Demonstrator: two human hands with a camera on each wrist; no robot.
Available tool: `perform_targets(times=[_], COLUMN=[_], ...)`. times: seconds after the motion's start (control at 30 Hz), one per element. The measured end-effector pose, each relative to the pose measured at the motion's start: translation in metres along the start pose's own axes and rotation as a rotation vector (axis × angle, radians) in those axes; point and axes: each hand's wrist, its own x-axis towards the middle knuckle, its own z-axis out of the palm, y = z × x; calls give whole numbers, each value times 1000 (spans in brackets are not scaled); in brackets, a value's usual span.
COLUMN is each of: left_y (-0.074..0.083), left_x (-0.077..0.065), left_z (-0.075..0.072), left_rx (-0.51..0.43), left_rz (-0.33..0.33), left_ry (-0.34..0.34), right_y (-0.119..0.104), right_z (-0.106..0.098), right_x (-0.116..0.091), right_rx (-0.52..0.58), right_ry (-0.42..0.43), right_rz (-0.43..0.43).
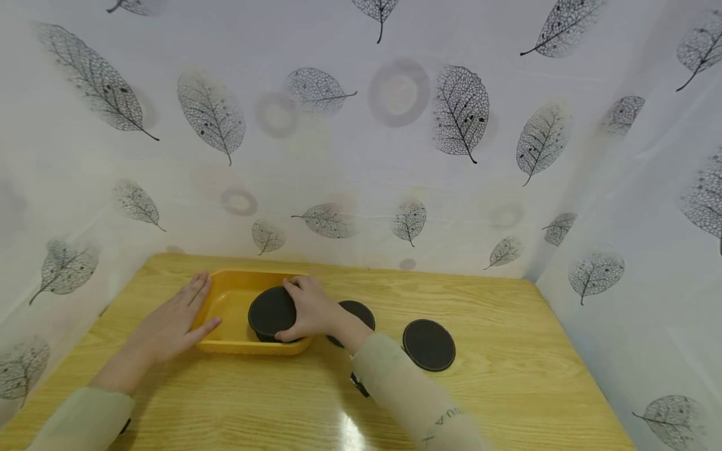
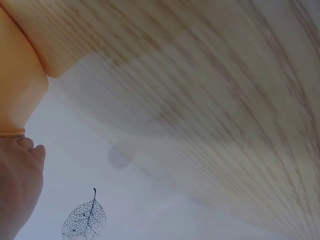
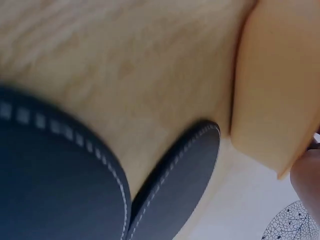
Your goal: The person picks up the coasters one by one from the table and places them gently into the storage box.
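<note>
A yellow rectangular tray (image 1: 225, 307) lies at the left of the wooden table. My left hand (image 1: 169, 322) rests on its left rim, fingers fairly straight and thumb reaching over the inside; in the left wrist view the fingertips meet the tray wall (image 2: 20, 70). Inside the tray's right half is a black round coaster (image 1: 271, 313), with a dark part showing below its front edge. My right hand (image 1: 316, 310) grips it from the right, thumb at the front and fingers at the back. The right wrist view shows only a bit of that hand, beyond the tray's side.
Two flat black coasters with pale edge stitching lie right of the tray: one coaster (image 1: 358, 311) partly behind my right wrist, the other coaster (image 1: 429, 346) farther right. Behind the table (image 1: 496, 376) hangs a white curtain (image 1: 361, 156) with a leaf print.
</note>
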Motion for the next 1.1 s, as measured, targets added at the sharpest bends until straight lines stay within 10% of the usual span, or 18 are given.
perform_targets(times=[0.63,1.1], left_y=[1,-4], left_x=[-3,-1], left_z=[-1,2], left_rx=[-10,-5], left_rz=[0,15], left_ry=[-2,-9], right_y=[-6,13], right_z=[7,-10], right_x=[2,-28], right_rx=[-162,202], right_ry=[-20,56], right_rz=[-18,-3])
